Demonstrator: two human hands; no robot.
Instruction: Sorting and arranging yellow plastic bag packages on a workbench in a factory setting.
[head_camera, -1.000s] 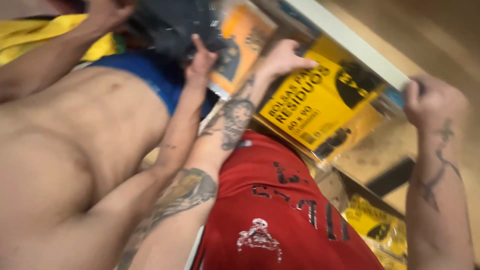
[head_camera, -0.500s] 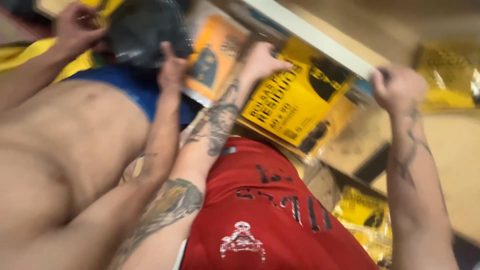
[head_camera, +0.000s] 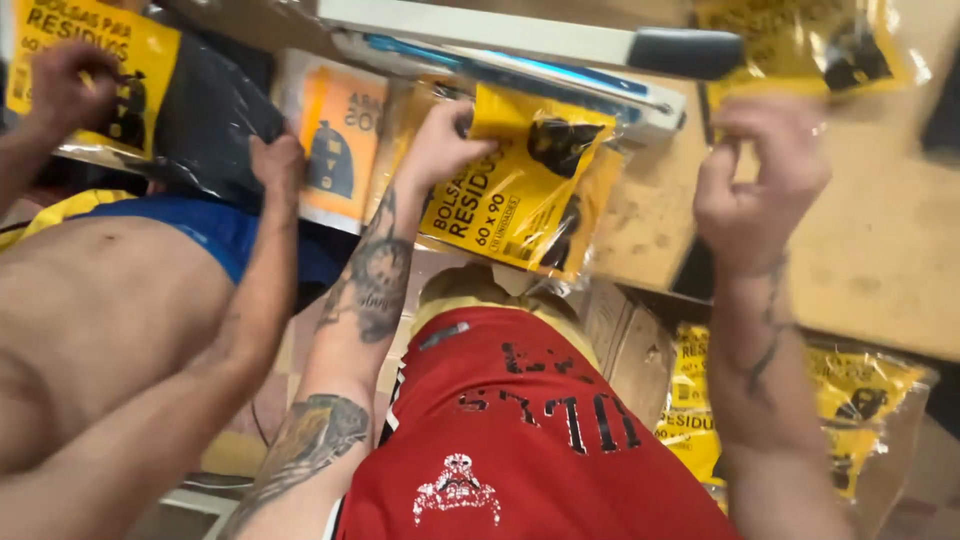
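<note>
The left hand (head_camera: 440, 145) has its fingers closed on the left edge of a yellow packet of bags (head_camera: 525, 185) in clear wrap, which lies against the white bar of a sealing machine (head_camera: 500, 40) at the far edge of the surface (head_camera: 900, 260). The packet's long axis runs diagonally, from the bar towards the person. The right hand (head_camera: 760, 180) is curled beside it, apart from the packet; whether it pinches anything, I cannot tell. A co-worker's hand (head_camera: 280, 165) rests on a dark packet (head_camera: 205, 110) at the left.
</note>
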